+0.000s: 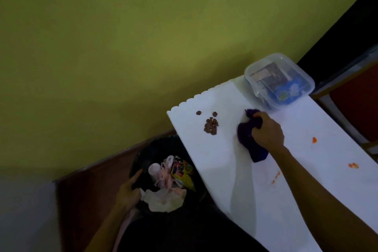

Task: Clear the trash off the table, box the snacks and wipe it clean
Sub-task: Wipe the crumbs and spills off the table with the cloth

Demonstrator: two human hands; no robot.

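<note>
Two hands: right hand (268, 132) clenches purple cloth (245, 135) mid white table (225, 170), beside brown crumbs (211, 125) nr left edge, prob. to sweep them into black trash bin (159, 146) below, at whose rim left hand (127, 191) rests (grip unclear). Clear plastic lidded snack box (280, 80): far corner.

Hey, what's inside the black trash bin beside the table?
The trash bin holds crumpled white paper, pinkish shreds and a yellow snack wrapper. Anything beneath that top layer is covered.
</note>
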